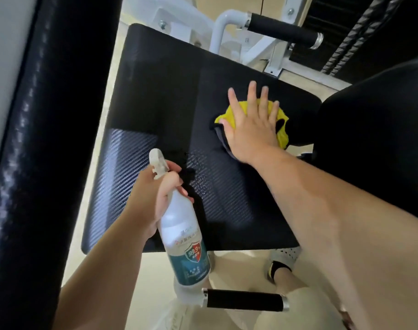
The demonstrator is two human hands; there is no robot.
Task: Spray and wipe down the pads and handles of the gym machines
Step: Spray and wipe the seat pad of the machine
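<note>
A black textured seat pad (160, 96) fills the middle of the view. My right hand (249, 126) lies flat with straight fingers on a yellow cloth (283, 129), pressing it against the pad's right side. My left hand (153, 194) grips the neck of a white spray bottle (184, 234) with a teal label, held over the pad's near edge, nozzle pointing away from me. Small droplets show on the pad next to the bottle. A black foam handle (245, 298) sits below the pad, near me, and another black handle (283, 30) sits at the far side.
A tall black back pad (36, 163) runs down the left edge. A second black pad (374, 129) lies at the right. White machine frame tubes (223, 25) stand behind the seat. My foot in a shoe (281, 260) rests on the pale floor below.
</note>
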